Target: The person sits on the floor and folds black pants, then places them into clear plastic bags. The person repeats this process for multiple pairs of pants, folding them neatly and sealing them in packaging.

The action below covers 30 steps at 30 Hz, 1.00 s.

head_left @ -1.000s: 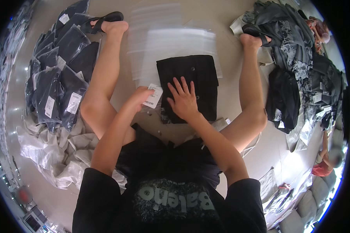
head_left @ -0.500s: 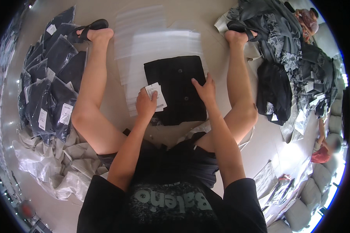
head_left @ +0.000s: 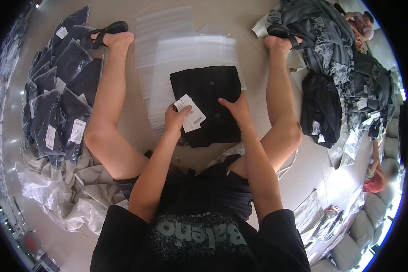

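A folded black garment [head_left: 199, 85] with round buttons lies between my legs, over a stack of clear plastic bags [head_left: 163, 52]. My left hand [head_left: 174, 119] is closed at its left edge, with the thumb pressing a white hang tag [head_left: 194, 119] flat over the cloth. Whether those fingers also pinch the fabric cannot be seen. At the right edge my right hand [head_left: 240, 110] grips the garment, thumb on top and the other fingers hidden underneath.
Bagged dark garments [head_left: 59, 99] with white labels are heaped beyond my left leg, above a crumpled pale sheet [head_left: 68, 190]. Loose dark clothes [head_left: 322, 104] pile up beyond my right leg. Two people [head_left: 360, 27] sit at the far right, beside grey cushions [head_left: 362, 226].
The hang tag has shifted right and turned with my left hand. My right hand has slid from lying on the garment to gripping its right edge, fingers now going beneath.
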Each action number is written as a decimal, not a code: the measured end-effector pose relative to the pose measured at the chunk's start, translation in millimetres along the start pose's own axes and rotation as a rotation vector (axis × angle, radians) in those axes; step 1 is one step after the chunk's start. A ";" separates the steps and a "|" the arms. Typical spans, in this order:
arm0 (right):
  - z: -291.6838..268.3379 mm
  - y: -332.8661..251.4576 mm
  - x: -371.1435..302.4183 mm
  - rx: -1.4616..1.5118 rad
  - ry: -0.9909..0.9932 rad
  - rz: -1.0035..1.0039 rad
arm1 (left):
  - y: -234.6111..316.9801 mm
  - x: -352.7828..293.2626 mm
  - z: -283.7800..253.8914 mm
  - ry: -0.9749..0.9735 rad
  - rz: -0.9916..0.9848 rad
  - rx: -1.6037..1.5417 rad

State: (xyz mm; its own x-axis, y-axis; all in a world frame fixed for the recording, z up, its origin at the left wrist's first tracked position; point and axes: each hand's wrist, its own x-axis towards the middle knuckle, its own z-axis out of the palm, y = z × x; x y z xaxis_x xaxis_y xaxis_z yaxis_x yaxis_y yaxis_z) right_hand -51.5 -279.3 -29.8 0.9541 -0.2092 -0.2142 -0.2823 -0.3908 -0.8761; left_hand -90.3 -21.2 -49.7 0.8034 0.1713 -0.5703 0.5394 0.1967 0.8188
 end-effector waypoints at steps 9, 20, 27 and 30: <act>4.4 -3.2 -5.8 0.345 -0.273 0.120 | 17.3 4.7 -12.0 -0.188 0.230 0.621; 45.7 -61.4 -39.9 0.100 -0.179 -0.076 | 19.7 -37.8 47.4 -0.212 0.389 0.936; 47.8 -15.2 -18.1 -0.182 0.051 0.079 | -8.4 -30.4 43.3 -0.484 0.901 0.715; 28.6 0.0 -21.0 0.154 0.045 0.016 | 84.5 -15.7 23.4 -0.749 0.204 0.816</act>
State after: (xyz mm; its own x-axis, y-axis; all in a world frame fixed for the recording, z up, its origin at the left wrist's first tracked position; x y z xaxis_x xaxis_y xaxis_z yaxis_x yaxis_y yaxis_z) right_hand -68.7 -249.3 -37.6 0.9432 -0.2556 -0.2121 -0.2756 -0.2456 -0.9294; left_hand -51.5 -30.0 30.0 0.6964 -0.5487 -0.4625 0.1637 -0.5060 0.8469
